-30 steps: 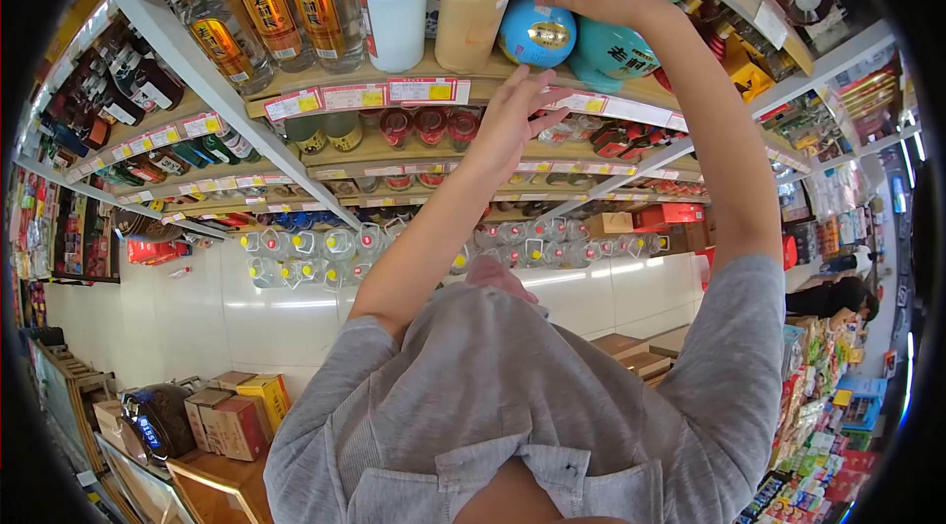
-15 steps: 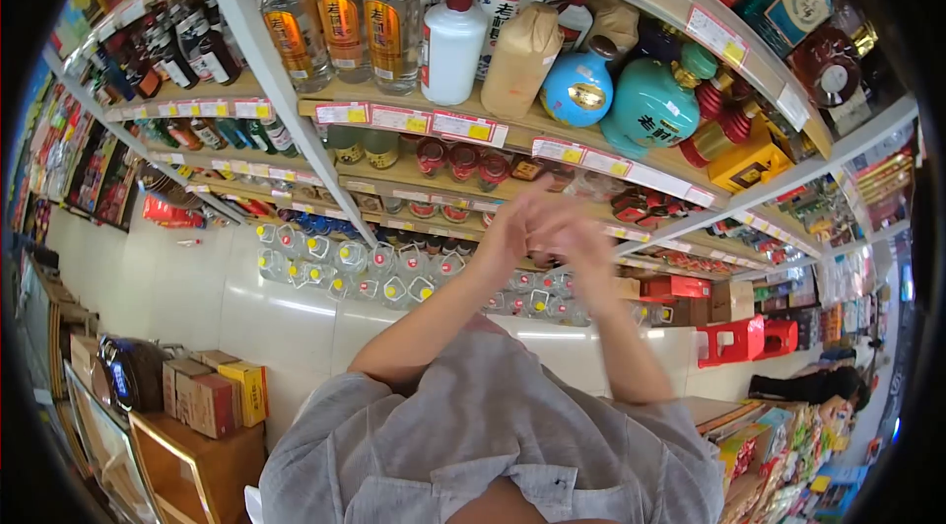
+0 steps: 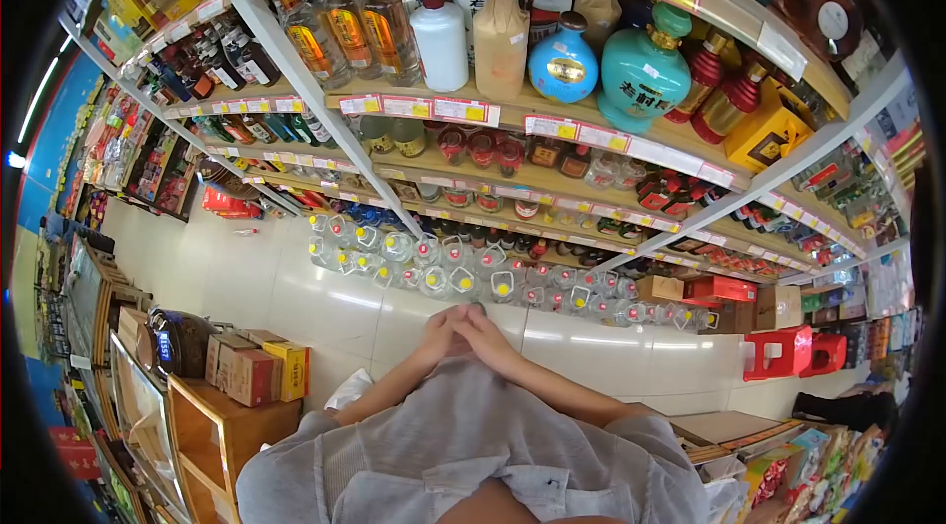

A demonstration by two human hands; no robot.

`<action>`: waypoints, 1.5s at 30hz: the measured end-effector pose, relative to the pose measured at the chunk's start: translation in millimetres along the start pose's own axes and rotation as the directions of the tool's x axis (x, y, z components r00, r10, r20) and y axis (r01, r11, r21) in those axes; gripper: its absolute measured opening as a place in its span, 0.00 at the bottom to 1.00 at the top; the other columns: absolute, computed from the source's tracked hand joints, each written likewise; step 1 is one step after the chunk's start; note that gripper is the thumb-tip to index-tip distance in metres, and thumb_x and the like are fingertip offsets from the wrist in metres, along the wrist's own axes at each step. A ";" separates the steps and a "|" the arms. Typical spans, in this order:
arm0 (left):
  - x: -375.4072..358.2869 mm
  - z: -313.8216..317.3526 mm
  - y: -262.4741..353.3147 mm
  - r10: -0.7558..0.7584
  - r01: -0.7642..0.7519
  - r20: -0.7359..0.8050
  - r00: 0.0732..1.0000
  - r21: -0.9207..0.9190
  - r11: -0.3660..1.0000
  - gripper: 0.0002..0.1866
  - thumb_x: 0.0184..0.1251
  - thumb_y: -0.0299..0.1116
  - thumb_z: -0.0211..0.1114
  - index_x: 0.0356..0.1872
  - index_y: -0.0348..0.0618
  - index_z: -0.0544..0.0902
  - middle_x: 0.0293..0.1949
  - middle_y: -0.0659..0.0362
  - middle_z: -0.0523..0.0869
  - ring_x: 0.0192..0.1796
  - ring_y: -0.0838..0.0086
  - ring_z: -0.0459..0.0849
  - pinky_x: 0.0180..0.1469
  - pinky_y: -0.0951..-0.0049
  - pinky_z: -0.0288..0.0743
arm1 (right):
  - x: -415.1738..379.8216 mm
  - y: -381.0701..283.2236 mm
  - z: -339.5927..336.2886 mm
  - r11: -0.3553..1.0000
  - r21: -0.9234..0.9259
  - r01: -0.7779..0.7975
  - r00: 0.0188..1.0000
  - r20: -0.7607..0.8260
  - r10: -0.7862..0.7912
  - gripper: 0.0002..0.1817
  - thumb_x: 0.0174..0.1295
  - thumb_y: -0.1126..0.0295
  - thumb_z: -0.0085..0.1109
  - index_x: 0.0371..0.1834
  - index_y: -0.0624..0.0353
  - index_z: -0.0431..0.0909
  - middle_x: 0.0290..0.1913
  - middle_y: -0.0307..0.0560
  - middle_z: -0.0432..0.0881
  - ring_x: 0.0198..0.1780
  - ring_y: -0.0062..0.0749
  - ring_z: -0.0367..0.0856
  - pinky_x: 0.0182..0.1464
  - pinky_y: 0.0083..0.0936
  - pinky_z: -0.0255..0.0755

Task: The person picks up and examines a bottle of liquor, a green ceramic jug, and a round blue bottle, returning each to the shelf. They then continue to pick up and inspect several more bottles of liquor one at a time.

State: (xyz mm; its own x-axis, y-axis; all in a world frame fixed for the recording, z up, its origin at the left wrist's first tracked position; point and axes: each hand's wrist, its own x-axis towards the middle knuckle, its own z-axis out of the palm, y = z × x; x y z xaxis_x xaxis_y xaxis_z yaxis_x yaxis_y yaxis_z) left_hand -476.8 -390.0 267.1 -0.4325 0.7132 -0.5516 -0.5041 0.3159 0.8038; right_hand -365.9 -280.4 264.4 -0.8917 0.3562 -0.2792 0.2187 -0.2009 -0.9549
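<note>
My left hand (image 3: 439, 334) and my right hand (image 3: 485, 337) meet low in front of my grey shirt (image 3: 463, 416). Their fingers are pressed together, and whether anything lies between them is hidden. Beyond them, on the floor, stand rows of clear plastic jugs (image 3: 463, 281) with yellow and red caps. Higher up, a shelf holds a white bottle (image 3: 439, 46), a paper-wrapped bottle (image 3: 501, 46), a round blue bottle (image 3: 564, 66) and a teal bottle (image 3: 642, 80). Neither hand touches the shelf.
Cardboard boxes (image 3: 246, 375) sit on a wooden cabinet (image 3: 212, 425) at the left. Red plastic stools (image 3: 778, 353) stand at the right. A metal upright (image 3: 296, 80) divides the shelving. Packaged goods (image 3: 803, 465) fill the lower right.
My hands have dropped from in front of the lower shelves to near my shirt and now rest together. The view has shifted, so the shelves and floor jugs appear farther right.
</note>
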 end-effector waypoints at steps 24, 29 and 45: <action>-59.3 -161.9 -1.1 0.449 -0.325 -0.149 0.881 0.499 0.804 0.15 0.79 0.32 0.64 0.60 0.39 0.87 0.43 0.45 0.94 0.46 0.56 0.96 0.49 0.62 0.86 | 57.5 -6.5 157.1 0.970 0.111 -0.216 0.976 0.047 0.212 0.20 0.79 0.62 0.54 0.69 0.57 0.72 0.54 0.48 0.85 0.50 0.32 0.89 0.39 0.26 0.81; -78.5 -221.4 -7.1 0.476 -0.310 -0.237 0.847 0.506 0.805 0.15 0.78 0.31 0.65 0.59 0.39 0.87 0.42 0.44 0.94 0.45 0.55 0.96 0.47 0.62 0.87 | 81.2 -13.9 212.3 0.976 -0.021 -0.216 0.960 0.175 0.217 0.20 0.81 0.61 0.54 0.71 0.56 0.71 0.57 0.46 0.85 0.51 0.30 0.88 0.40 0.25 0.81; -112.1 -323.0 -62.3 0.381 -0.372 -0.437 0.815 0.110 0.922 0.15 0.82 0.32 0.65 0.62 0.39 0.86 0.50 0.51 0.94 0.50 0.70 0.93 0.51 0.67 0.86 | 123.7 2.0 315.1 0.958 -0.269 -0.095 0.884 0.420 0.206 0.22 0.80 0.67 0.56 0.73 0.57 0.69 0.59 0.46 0.84 0.49 0.30 0.89 0.46 0.26 0.84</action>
State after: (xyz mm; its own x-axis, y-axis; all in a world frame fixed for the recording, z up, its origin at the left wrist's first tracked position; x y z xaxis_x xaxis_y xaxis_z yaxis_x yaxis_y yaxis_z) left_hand -638.3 -691.7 206.9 -0.8712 0.4278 -0.2407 -0.2218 0.0945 0.9705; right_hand -600.7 -524.3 259.9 -0.9097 -0.1097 -0.4006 0.4011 0.0188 -0.9159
